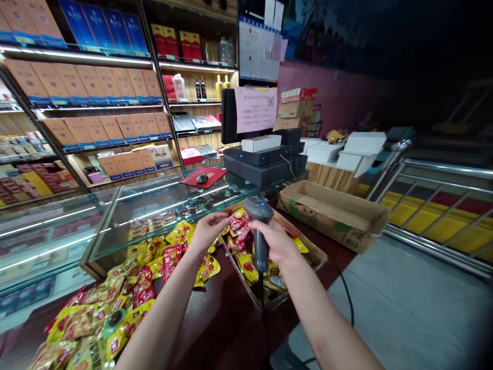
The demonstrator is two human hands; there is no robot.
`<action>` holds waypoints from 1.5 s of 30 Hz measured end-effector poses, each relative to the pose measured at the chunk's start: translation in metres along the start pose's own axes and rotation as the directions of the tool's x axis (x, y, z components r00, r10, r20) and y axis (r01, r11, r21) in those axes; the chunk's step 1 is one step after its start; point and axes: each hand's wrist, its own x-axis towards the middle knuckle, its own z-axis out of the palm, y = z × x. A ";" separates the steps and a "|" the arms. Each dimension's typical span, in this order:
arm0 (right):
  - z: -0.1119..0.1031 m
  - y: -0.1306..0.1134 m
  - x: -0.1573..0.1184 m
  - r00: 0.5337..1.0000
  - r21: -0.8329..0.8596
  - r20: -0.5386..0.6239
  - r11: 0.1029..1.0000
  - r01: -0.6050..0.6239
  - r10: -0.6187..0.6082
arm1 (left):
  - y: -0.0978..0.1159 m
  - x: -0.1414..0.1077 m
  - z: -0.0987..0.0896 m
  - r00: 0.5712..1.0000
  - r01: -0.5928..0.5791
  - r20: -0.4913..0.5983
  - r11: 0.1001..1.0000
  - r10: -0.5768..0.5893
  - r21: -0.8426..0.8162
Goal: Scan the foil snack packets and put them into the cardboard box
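Observation:
My left hand (210, 229) reaches over the left edge of an open cardboard box (246, 288). Its fingers are bent around a small red snack packet (230, 212), mostly hidden by the fingertips. Beside it, my right hand (278, 237) is closed around the far side of a dark barcode scanner (261, 246). The scanner is upright, with its head on top and its handle pointing down over the box. Red and yellow snack packets (246, 264) fill the box. More packets (111, 300) lie in a loose heap to the left, some under my left forearm.
A glass display counter (154, 205) runs along the left, with a mouse (201, 179) on a red mat. Behind stand a monitor (230, 115) and shelves of boxed goods. Another cardboard box (327, 221) is at right, near a metal railing (442, 177). A cable (350, 298) hangs beside the counter.

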 end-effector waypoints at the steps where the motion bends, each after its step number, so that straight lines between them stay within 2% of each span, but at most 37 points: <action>1: 0.000 0.000 -0.001 1.000 0.001 -0.001 1.000 0.000 0.000 | 0.000 -0.001 -0.004 1.000 0.001 -0.002 1.000 -0.001 0.009; 5: 0.014 0.006 -0.006 1.000 -0.020 0.015 1.000 -0.013 0.013 | -0.006 -0.011 -0.032 0.997 0.032 -0.069 0.998 -0.029 0.044; 8: 0.034 0.022 -0.012 0.994 0.004 0.074 0.997 -0.076 0.076 | -0.015 -0.023 -0.059 0.989 0.071 -0.133 0.997 -0.067 0.025; 13: 0.063 0.074 -0.018 0.975 -0.051 0.092 0.979 -0.199 0.203 | -0.038 -0.051 -0.102 0.963 0.127 -0.246 0.991 -0.113 0.043; 16: 0.070 0.106 -0.020 0.953 -0.120 0.093 0.954 -0.275 0.287 | -0.055 -0.069 -0.121 0.962 0.137 -0.254 0.984 -0.104 0.115; 19: 0.073 0.125 -0.020 0.935 -0.153 0.095 0.933 -0.327 0.343 | -0.073 -0.082 -0.136 0.967 0.143 -0.237 0.972 -0.098 0.184; 22: 0.074 0.134 -0.017 0.924 -0.169 0.080 0.919 -0.357 0.374 | -0.089 -0.087 -0.146 0.971 0.164 -0.220 0.938 -0.098 0.307; 25: 0.074 0.140 -0.013 0.921 -0.192 0.065 0.910 -0.367 0.384 | -0.099 -0.089 -0.150 0.977 0.167 -0.200 0.861 -0.078 0.480; 29: 0.076 0.151 -0.012 0.931 -0.208 0.068 0.918 -0.338 0.358 | -0.102 -0.090 -0.141 0.982 0.112 -0.187 0.704 0.030 0.701; 32: 0.079 0.156 -0.015 0.937 -0.218 0.076 0.923 -0.317 0.340 | -0.100 -0.091 -0.134 0.982 0.098 -0.180 0.669 0.053 0.737; 34: 0.081 0.155 -0.017 0.938 -0.213 0.075 0.924 -0.317 0.339 | -0.096 -0.090 -0.135 0.982 0.115 -0.189 0.715 0.024 0.689; 36: 0.082 0.151 -0.018 0.928 -0.196 0.065 0.916 -0.349 0.367 | -0.088 -0.088 -0.140 0.980 0.141 -0.198 0.805 -0.030 0.577; 38: 0.084 0.145 -0.019 0.914 -0.158 0.062 0.908 -0.388 0.401 | -0.076 -0.087 -0.148 0.976 0.168 -0.192 0.910 -0.100 0.380; 40: 0.087 0.138 -0.018 0.906 -0.107 0.070 0.906 -0.409 0.418 | -0.062 -0.087 -0.154 0.973 0.189 -0.156 0.975 -0.170 0.117; 42: 0.091 0.132 -0.018 0.890 -0.069 0.110 0.897 -0.436 0.441 | -0.048 -0.088 -0.156 0.971 0.203 -0.104 0.972 -0.216 -0.116; 45: 0.101 0.128 -0.018 0.847 -0.019 0.228 0.872 -0.489 0.480 | -0.037 -0.090 -0.152 0.973 0.213 -0.015 0.917 -0.232 -0.337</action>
